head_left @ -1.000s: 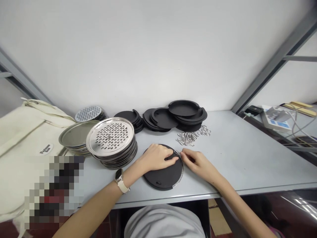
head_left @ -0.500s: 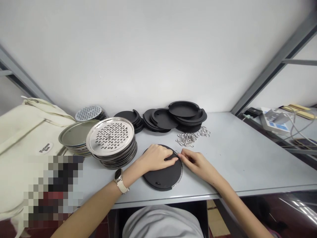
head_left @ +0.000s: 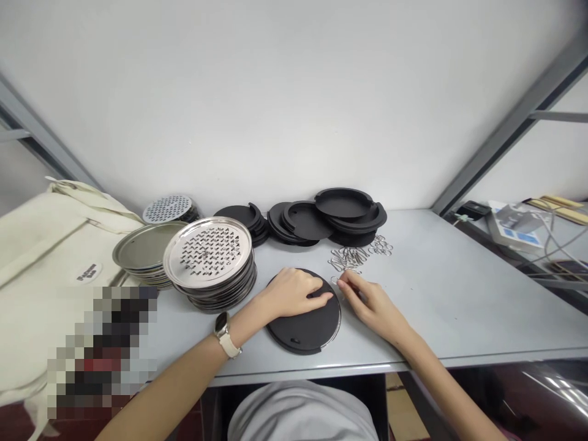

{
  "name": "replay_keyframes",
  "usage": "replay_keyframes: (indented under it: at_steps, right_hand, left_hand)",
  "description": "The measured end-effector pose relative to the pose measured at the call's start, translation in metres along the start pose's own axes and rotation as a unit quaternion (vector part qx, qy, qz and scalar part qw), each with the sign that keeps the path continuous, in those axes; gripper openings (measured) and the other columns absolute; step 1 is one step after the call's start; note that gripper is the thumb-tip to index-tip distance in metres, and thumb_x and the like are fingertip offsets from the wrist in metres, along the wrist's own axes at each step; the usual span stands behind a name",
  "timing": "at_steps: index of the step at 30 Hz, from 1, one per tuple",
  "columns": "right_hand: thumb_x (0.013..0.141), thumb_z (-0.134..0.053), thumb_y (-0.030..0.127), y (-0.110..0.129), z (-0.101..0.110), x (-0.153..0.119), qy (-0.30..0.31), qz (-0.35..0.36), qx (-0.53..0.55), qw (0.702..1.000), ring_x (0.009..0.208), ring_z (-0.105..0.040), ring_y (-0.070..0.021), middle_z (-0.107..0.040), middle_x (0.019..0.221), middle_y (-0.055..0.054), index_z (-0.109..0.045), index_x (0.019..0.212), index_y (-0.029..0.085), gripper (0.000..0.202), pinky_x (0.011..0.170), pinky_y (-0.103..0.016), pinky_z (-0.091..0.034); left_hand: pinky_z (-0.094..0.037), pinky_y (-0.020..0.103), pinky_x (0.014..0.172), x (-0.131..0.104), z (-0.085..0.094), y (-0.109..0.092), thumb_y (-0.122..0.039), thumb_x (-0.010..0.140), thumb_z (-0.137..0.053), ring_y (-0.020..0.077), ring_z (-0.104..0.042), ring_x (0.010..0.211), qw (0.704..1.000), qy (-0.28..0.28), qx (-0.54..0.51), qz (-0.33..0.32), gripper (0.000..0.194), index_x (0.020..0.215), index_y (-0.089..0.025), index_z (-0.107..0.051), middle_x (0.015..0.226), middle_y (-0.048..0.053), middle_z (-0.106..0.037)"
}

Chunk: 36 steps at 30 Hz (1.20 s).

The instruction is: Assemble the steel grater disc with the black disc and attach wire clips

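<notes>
left hand (head_left: 294, 295), spread, partly hides black disc (head_left: 313, 331); right hand (head_left: 370, 303) pinches half-hidden wire loop (head_left: 334, 280).

Both forearms (head_left: 184, 380) cross the front edge of the surface (head_left: 459, 294). The left hand (head_left: 294, 293) lies palm down, thumb stretched; the right hand (head_left: 365, 301) pinches thumb against forefinger.

The left hand (head_left: 294, 293) rests across the black disc (head_left: 305, 334), down on the grey table (head_left: 459, 294); the right hand (head_left: 371, 304) is just beside it, pinching a small wire loop (head_left: 334, 280); loose metal clips (head_left: 348, 258) lie close behind! Over to the left, a metal plate stack (head_left: 209, 254), perforated on top; black trays (head_left: 310, 220) sit heaped near the wall (head_left: 294, 110).
</notes>
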State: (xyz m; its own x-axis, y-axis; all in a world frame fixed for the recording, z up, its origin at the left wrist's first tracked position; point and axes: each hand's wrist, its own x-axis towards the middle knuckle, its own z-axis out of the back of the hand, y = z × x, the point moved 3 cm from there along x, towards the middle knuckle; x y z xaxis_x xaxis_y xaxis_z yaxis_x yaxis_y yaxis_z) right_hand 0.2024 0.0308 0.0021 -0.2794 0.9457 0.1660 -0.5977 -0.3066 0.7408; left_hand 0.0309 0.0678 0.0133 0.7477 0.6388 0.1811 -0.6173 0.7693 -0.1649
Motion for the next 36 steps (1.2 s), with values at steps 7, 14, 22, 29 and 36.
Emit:
replay_keyframes:
  at_steps: [7,14,22,29,36]
  right_hand:
    - [0.098,-0.036,0.035,-0.0013,-0.0017,0.0004,0.009,-0.003,0.002,1.000,0.059,-0.042,-0.0131,-0.041,0.064,0.004,-0.038,0.074,0.022,0.027,0.060,-0.024,-0.034]
    - [0.100,-0.031,0.038,-0.0025,-0.0026,-0.0005,0.034,-0.026,0.080,0.996,0.055,-0.040,-0.0134,-0.042,0.060,0.006,-0.038,0.087,0.024,0.020,0.059,-0.026,-0.036]
    - [0.100,-0.033,0.041,-0.0040,-0.0015,-0.0045,0.069,-0.042,0.234,0.969,0.059,-0.043,-0.0127,-0.046,0.063,0.005,-0.038,0.094,0.025,0.019,0.062,-0.027,-0.037]
    - [0.099,-0.038,0.037,-0.0014,0.0049,-0.0070,0.096,-0.057,0.393,0.913,0.057,-0.040,-0.0100,-0.046,0.069,0.003,-0.043,0.091,0.023,0.018,0.058,-0.025,-0.034]
    - [0.097,-0.042,0.039,-0.0029,0.0052,-0.0078,0.092,-0.067,0.413,0.904,0.058,-0.038,-0.0098,-0.042,0.070,0.003,-0.046,0.090,0.022,0.019,0.055,-0.024,-0.032]
  left_hand:
    - [-0.023,0.027,0.052,0.0008,0.0007,-0.0005,-0.046,0.092,-0.045,0.0147,-0.058,0.061,1.000,-0.004,-0.004,-0.008,0.039,0.069,-0.018,-0.059,0.068,0.001,-0.066]
    - [-0.020,0.028,0.051,-0.0002,0.0002,-0.0005,-0.046,0.092,-0.046,0.0139,-0.058,0.060,1.000,-0.014,-0.003,-0.013,0.040,0.066,-0.018,-0.057,0.066,0.000,-0.065]
    - [-0.020,0.028,0.051,0.0003,0.0003,-0.0002,-0.044,0.091,-0.047,0.0135,-0.057,0.060,1.000,-0.016,-0.016,-0.018,0.037,0.068,-0.018,-0.057,0.067,0.000,-0.065]
    - [-0.019,0.028,0.052,0.0009,-0.0003,0.0012,-0.047,0.092,-0.044,0.0133,-0.055,0.059,1.000,-0.013,-0.020,-0.013,0.041,0.066,-0.018,-0.055,0.065,0.000,-0.063]
    - [-0.017,0.028,0.051,0.0013,0.0002,0.0002,-0.046,0.092,-0.044,0.0131,-0.055,0.059,0.999,-0.008,-0.030,-0.013,0.041,0.065,-0.017,-0.055,0.065,0.001,-0.063]
